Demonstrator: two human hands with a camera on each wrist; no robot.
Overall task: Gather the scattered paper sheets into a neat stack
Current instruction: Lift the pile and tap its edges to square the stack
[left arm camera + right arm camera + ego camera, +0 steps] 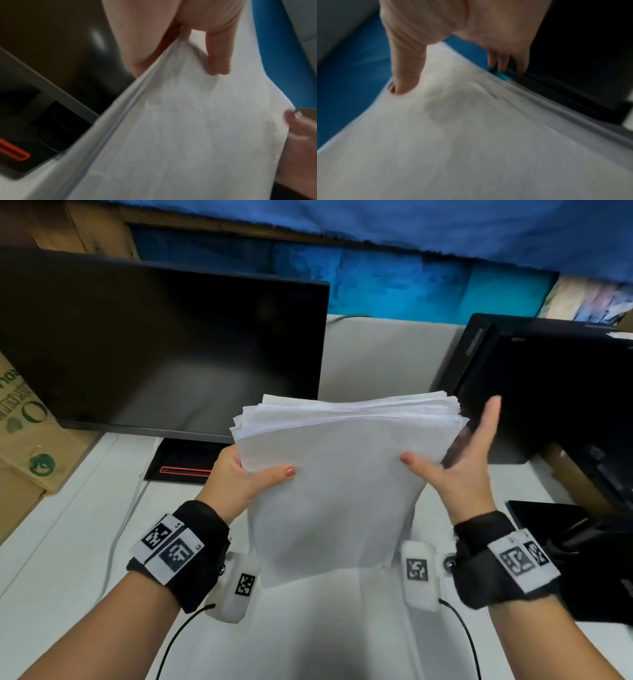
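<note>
A thick stack of white paper sheets [335, 491] stands nearly upright over the white desk [68, 542], its top edges uneven and fanned. My left hand [246, 474] grips the stack's left edge, thumb on the front sheet and fingers hidden behind. My right hand [455, 470] lies against the right edge with its thumb resting on the front and its fingers stretched straight. The left wrist view shows the stack [188, 128] under my left hand [171, 27]. In the blurred right wrist view, my right hand [471, 27] lays its thumb on the paper [471, 135].
A dark monitor [164, 347] stands at the back left, its stand base [185, 463] just behind my left hand. A black computer case [548, 385] is close to my right hand. A cardboard box [24, 440] sits far left, and black gear [582, 542] lies at the right.
</note>
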